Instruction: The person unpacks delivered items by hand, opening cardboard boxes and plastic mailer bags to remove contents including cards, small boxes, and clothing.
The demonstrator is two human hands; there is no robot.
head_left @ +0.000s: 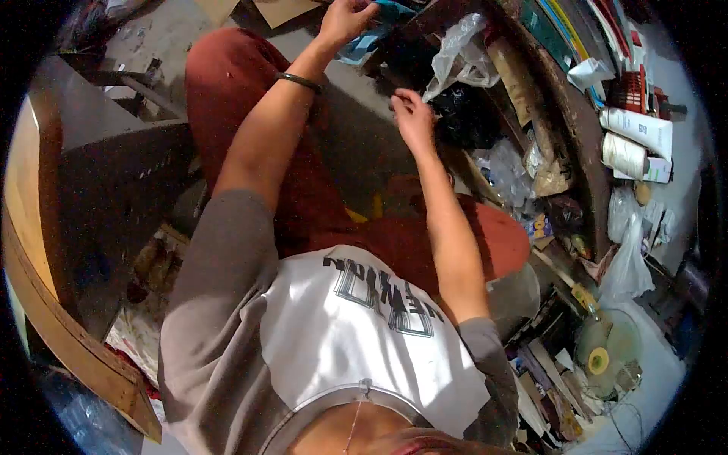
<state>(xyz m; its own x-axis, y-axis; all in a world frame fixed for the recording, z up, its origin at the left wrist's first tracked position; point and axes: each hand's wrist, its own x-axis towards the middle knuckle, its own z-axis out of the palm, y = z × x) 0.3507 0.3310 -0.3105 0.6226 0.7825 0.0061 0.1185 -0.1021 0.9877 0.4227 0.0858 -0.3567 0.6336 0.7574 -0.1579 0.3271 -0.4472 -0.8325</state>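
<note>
My left hand (347,21), with a dark bangle (299,82) on the forearm, reaches to the top edge of the view. Its fingers are bent together against a blue, thin sheet-like thing (359,47), perhaps plastic or cloth; the fingertips are partly cut off by the frame. Lower and to the right, my right hand (414,120) hovers with fingers loosely curved and apart, nothing visible in them. Close beside it are a crumpled clear-white plastic bag (464,57) and a black plastic bag (459,115). Whether the hand touches either bag I cannot tell.
Brown cardboard (284,10) lies at the top. A dark wooden ledge (580,152) runs down the right, with a white tube (637,129), a thread spool (624,155) and a red basket (631,91) beyond. A fan (607,353) stands lower right; a curved wooden edge (83,341) is at left.
</note>
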